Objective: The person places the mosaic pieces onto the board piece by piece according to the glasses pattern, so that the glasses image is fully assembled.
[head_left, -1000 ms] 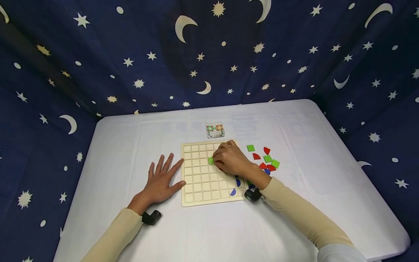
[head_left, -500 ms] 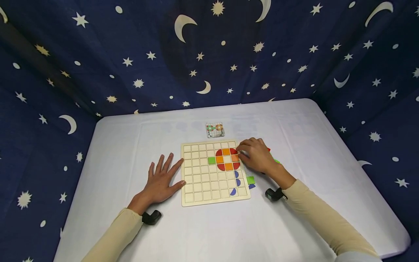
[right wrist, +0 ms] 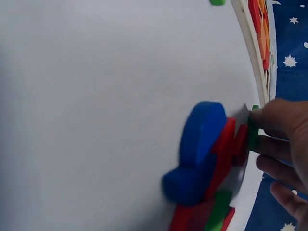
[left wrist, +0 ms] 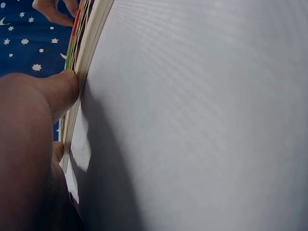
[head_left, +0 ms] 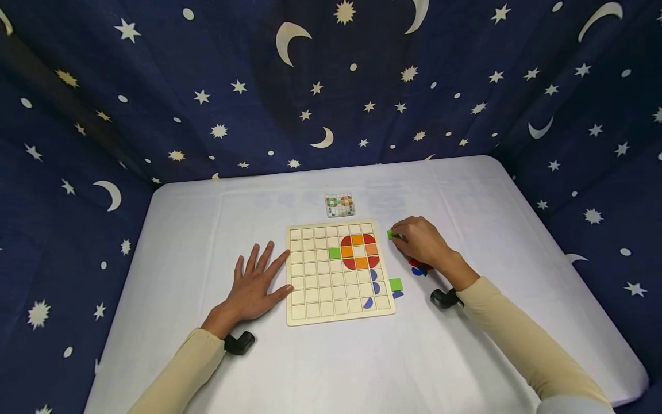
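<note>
Grid board (head_left: 311,282), pale, wooden, squared into shallow cells; lies flat at the middle of a white-covered table (head_left: 465,190).

Head view. On the board, right part: four red quarter-round pieces (head_left: 346,241) and four orange squares (head_left: 357,240) ringed about one bare cell; one green square (head_left: 334,253) just left of the ring; three blue pieces (head_left: 376,288), curved-edged, below it. Left hand (head_left: 253,290): fingers spread wide, index and thumb tips at the board's left edge. Right hand (head_left: 424,241): off the board's right side, fingers narrowed on a small green piece (head_left: 391,234); whether this is lifted cannot be told. Red and blue loose pieces (head_left: 418,271) beneath that hand, partly hidden. By the board's lower right edge: a second green square (head_left: 395,284), with a blue piece partly under or behind it. Beyond the far edge: a small pattern card (head_left: 339,205). Backdrop: dark blue curtain (head_left: 233,57), moons and stars.

Left wrist view. Board seen edge-on; left thumb set against its side, another fingertip lower along it.

Right wrist view. Thumb and finger pinch the green piece; remaining fingers bent. Close by, a blurred heap of blue, red and green pieces.
</note>
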